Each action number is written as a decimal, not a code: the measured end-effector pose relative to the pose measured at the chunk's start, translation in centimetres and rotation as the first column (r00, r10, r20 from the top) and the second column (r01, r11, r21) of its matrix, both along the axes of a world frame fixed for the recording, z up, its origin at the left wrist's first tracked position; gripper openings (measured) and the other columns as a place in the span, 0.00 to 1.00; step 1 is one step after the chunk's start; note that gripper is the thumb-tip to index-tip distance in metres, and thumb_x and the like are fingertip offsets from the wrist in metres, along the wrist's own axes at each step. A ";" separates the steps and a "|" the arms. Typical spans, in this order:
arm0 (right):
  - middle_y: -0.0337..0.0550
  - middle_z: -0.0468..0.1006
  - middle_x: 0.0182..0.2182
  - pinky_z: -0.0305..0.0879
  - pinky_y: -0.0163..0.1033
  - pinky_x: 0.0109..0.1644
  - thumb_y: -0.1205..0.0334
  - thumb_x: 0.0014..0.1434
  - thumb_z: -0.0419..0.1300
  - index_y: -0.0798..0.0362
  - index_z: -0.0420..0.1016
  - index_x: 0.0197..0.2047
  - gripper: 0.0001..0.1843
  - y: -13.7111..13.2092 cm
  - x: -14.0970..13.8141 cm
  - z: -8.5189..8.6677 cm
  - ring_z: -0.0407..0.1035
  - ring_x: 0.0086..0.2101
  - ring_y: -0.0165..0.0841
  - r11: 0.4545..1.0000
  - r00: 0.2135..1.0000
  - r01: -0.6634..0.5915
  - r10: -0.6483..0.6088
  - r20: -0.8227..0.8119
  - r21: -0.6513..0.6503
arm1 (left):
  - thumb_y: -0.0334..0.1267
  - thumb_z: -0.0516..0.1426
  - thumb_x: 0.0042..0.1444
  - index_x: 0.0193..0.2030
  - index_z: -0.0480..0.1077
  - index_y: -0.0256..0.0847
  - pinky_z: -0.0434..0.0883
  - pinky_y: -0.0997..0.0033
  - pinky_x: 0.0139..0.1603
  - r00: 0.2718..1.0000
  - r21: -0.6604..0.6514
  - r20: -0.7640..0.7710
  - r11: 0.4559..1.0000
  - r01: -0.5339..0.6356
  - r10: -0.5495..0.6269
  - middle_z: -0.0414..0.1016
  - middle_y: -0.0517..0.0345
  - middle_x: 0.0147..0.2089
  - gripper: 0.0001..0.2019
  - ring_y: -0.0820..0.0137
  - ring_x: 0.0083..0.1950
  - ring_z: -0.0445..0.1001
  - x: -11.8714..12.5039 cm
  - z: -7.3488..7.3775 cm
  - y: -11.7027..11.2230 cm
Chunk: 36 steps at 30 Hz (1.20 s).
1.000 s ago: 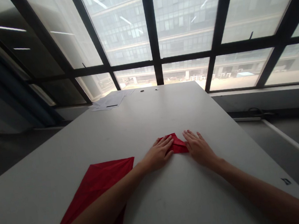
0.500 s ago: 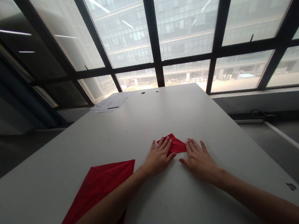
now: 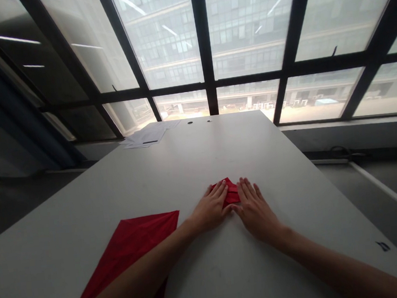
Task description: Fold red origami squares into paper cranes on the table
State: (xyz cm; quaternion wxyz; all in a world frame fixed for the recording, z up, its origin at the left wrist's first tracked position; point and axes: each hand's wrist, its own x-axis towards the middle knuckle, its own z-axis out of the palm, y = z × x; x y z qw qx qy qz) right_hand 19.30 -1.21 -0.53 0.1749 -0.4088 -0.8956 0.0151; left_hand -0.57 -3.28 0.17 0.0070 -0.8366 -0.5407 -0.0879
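A small folded red sheet (image 3: 231, 194) lies on the white table, partly covered by both hands. Whether it is cloth or thin paper, I cannot tell. My left hand (image 3: 211, 208) rests flat on its left part, fingers stretched forward. On the right edge lie the extended fingertips of my right hand (image 3: 255, 211), which is also open and palm down. The two thumbs come close together just in front of the sheet. A larger red sheet (image 3: 133, 239) is spread at the near left, with my left forearm crossing over it.
The white table (image 3: 200, 163) stretches away to tall dark-framed windows. Loose papers (image 3: 148, 135) lie at its far left corner. A small dark mark (image 3: 382, 246) shows near the right edge. A dark curtain (image 3: 14, 101) hangs at the left.
My right hand has moved left, nearer my left hand, and less of the small red sheet shows between them. My left hand stays nearly in place on it.
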 end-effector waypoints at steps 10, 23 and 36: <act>0.63 0.44 0.71 0.36 0.56 0.71 0.38 0.68 0.41 0.70 0.46 0.72 0.45 0.1 0.1 -0.6 0.37 0.70 0.49 0.975 0.995 0.070 -0.053 0.087 -0.212 | 0.58 0.38 0.69 0.73 0.49 0.37 0.46 0.55 0.73 0.999 -0.013 -0.012 0.999 -0.047 0.047 0.49 0.44 0.74 0.35 0.61 0.76 0.45 -0.4 -0.6 0.1; 0.57 0.53 0.70 0.34 0.58 0.71 0.56 0.70 0.43 0.63 0.54 0.70 0.30 3.2 1.9 -0.8 0.42 0.70 0.43 0.984 0.990 0.124 -0.131 -0.045 -0.130 | 0.46 0.42 0.71 0.65 0.64 0.43 0.57 0.54 0.68 0.971 0.038 0.125 0.977 -0.210 0.204 0.65 0.48 0.66 0.22 0.59 0.66 0.61 -1.1 -0.1 0.4; 0.48 0.59 0.68 0.41 0.53 0.70 0.72 0.63 0.47 0.49 0.72 0.60 0.26 3.3 2.3 -0.1 0.48 0.68 0.38 0.987 0.990 -0.094 0.078 -0.119 -0.133 | 0.47 0.55 0.65 0.57 0.72 0.50 0.65 0.59 0.59 0.964 0.059 0.249 0.991 -0.117 0.099 0.73 0.55 0.53 0.16 0.62 0.53 0.70 -0.7 1.3 0.0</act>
